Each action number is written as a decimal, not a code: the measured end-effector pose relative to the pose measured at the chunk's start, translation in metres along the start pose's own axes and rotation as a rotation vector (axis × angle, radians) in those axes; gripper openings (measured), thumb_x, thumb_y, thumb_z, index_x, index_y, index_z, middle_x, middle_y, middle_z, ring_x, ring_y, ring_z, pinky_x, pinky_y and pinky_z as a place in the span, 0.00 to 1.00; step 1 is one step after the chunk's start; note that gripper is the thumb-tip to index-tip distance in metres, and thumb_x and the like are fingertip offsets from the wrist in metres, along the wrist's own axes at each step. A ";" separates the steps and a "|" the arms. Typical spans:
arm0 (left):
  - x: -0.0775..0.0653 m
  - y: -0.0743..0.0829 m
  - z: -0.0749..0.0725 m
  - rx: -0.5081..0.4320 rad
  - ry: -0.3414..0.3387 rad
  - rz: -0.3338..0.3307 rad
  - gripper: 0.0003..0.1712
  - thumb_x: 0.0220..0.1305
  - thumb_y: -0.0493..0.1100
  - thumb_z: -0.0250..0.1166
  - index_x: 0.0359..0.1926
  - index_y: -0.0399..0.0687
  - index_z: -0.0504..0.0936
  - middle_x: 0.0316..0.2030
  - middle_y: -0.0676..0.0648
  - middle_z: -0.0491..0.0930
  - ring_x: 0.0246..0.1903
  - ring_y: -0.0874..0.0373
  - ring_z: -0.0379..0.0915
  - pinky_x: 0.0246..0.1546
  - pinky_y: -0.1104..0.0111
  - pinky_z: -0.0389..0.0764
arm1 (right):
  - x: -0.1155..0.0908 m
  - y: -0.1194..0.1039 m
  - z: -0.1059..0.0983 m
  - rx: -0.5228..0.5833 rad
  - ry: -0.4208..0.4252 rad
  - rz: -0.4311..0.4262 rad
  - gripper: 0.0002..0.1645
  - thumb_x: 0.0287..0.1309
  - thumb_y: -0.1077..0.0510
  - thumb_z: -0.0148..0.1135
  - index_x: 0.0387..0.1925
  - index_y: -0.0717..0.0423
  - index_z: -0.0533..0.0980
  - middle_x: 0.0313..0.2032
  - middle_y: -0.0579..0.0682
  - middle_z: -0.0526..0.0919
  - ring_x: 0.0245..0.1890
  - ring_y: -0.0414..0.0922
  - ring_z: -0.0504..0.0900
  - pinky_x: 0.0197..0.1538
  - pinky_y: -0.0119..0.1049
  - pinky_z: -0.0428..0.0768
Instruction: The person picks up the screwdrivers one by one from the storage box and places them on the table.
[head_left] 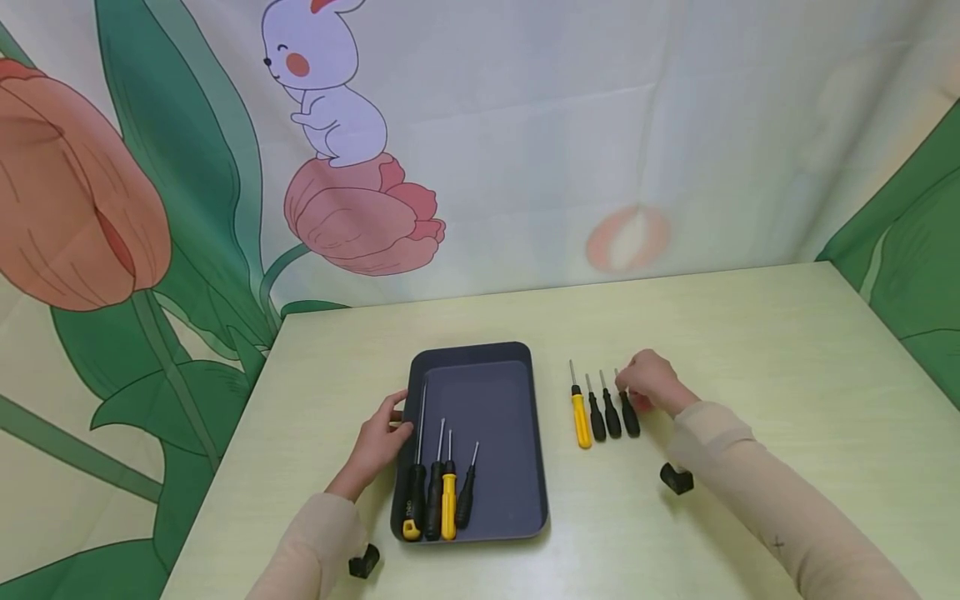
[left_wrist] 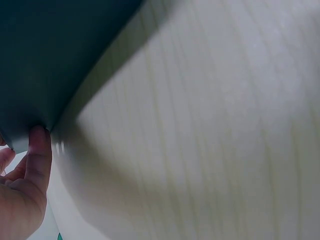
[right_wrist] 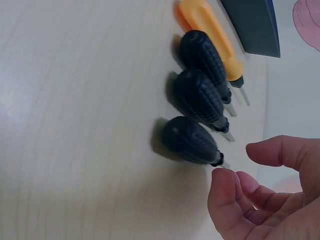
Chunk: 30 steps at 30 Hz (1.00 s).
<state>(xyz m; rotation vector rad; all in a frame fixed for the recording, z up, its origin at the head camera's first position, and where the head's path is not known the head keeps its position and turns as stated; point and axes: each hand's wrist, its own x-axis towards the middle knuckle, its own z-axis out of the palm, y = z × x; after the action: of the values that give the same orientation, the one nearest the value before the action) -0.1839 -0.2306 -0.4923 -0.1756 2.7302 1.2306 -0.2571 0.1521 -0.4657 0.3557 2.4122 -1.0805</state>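
Note:
A dark tray (head_left: pixel 525 433) lies in the middle of the table with several screwdrivers (head_left: pixel 438 496) in its near left corner, yellow and black handled. My left hand (head_left: pixel 397 421) pinches the tray's left rim (left_wrist: pixel 30 75), thumb (left_wrist: pixel 39 150) on the edge. Right of the tray lie a yellow screwdriver (head_left: pixel 581 419) and three black ones in a row. My right hand (head_left: pixel 632 388) hovers over the rightmost black screwdriver (head_left: pixel 631 419). In the right wrist view its thumb tip (right_wrist: pixel 222 182) is at that screwdriver's (right_wrist: pixel 190 141) shaft, with the index finger (right_wrist: pixel 280 150) apart above it.
The pale green table (head_left: pixel 750 350) stands against a curtain printed with a rabbit and tulips. Two small black clips lie near my forearms, one (head_left: pixel 677 478) at the right, one (head_left: pixel 364 561) at the near left.

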 end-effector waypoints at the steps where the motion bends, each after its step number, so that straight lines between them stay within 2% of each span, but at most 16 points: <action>1: 0.000 0.000 0.000 0.000 0.000 -0.001 0.30 0.60 0.37 0.51 0.64 0.48 0.56 0.50 0.34 0.72 0.46 0.44 0.72 0.44 0.56 0.73 | 0.000 -0.001 0.000 0.017 -0.001 0.005 0.15 0.46 0.64 0.54 0.38 0.66 0.68 0.21 0.51 0.67 0.13 0.40 0.68 0.21 0.30 0.74; 5: 0.001 -0.001 0.001 0.000 0.000 -0.006 0.30 0.60 0.37 0.51 0.64 0.48 0.56 0.50 0.34 0.71 0.47 0.43 0.72 0.45 0.55 0.73 | -0.002 -0.005 -0.002 0.083 -0.009 0.007 0.15 0.47 0.64 0.54 0.38 0.65 0.66 0.25 0.52 0.67 0.15 0.41 0.67 0.23 0.32 0.76; 15: 0.000 0.001 0.000 0.001 -0.001 -0.012 0.29 0.61 0.38 0.50 0.64 0.49 0.56 0.50 0.35 0.71 0.46 0.44 0.72 0.45 0.55 0.73 | -0.022 -0.027 -0.004 0.151 -0.070 -0.071 0.14 0.51 0.61 0.53 0.39 0.64 0.67 0.29 0.54 0.69 0.20 0.43 0.70 0.25 0.33 0.76; 23: 0.001 -0.001 0.000 0.000 0.000 -0.010 0.29 0.61 0.38 0.50 0.64 0.50 0.56 0.51 0.35 0.71 0.46 0.45 0.72 0.45 0.56 0.73 | -0.029 -0.037 0.012 0.223 -0.153 -0.129 0.13 0.52 0.60 0.53 0.39 0.64 0.67 0.25 0.52 0.68 0.17 0.41 0.68 0.23 0.32 0.76; 30: 0.002 -0.002 0.000 -0.002 -0.005 -0.002 0.29 0.60 0.38 0.51 0.64 0.50 0.56 0.50 0.35 0.71 0.46 0.44 0.72 0.44 0.56 0.73 | -0.044 -0.048 0.027 0.259 -0.188 -0.157 0.10 0.51 0.60 0.54 0.34 0.62 0.67 0.25 0.53 0.69 0.18 0.43 0.69 0.24 0.32 0.76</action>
<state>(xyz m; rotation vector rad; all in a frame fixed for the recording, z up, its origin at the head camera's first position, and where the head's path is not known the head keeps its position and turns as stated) -0.1854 -0.2322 -0.4941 -0.1754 2.7239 1.2319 -0.2307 0.0986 -0.4281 0.1413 2.1666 -1.4349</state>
